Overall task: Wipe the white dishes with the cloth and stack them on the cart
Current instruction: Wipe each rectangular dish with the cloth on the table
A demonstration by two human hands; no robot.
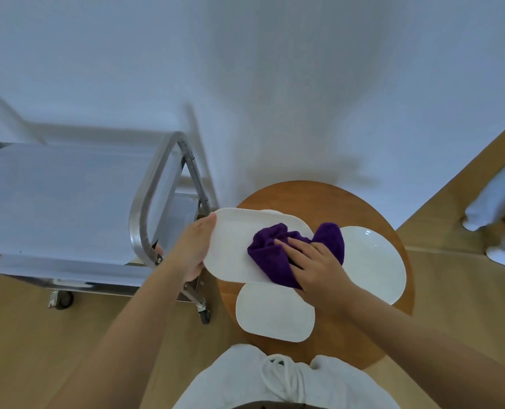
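A small round wooden counter (328, 199) stands against a pale wall, with a steel service cart (145, 208) just beside its left edge; the cart's top shelf is a flat, pale sheet framed by a bent tubular handle, on castors over a wood-look floor. The narrow gap between cart and counter is bridged by the oblong white platter (230, 249), a smooth glazed dish with rounded corners, held above the counter's left edge. Its long axis runs from the cart side, up and left, toward the near middle of the counter, and its flat face is turned up.

The left hand (193, 249) grips the platter's cart-side end, thumb on top at the rim and palm wrapped beneath. The right hand (313, 261) presses a bunched purple terry cloth (277, 255) onto the platter's other end, fingers spread and curled over the folds, grip closed on the fabric.

A rounded white plate (375, 261) lies flat at the counter's right edge, partly under the cloth. A second white rounded-rectangle dish (274, 314) lies at the near edge, below the held platter. Another white rim shows just behind the platter at the far left.
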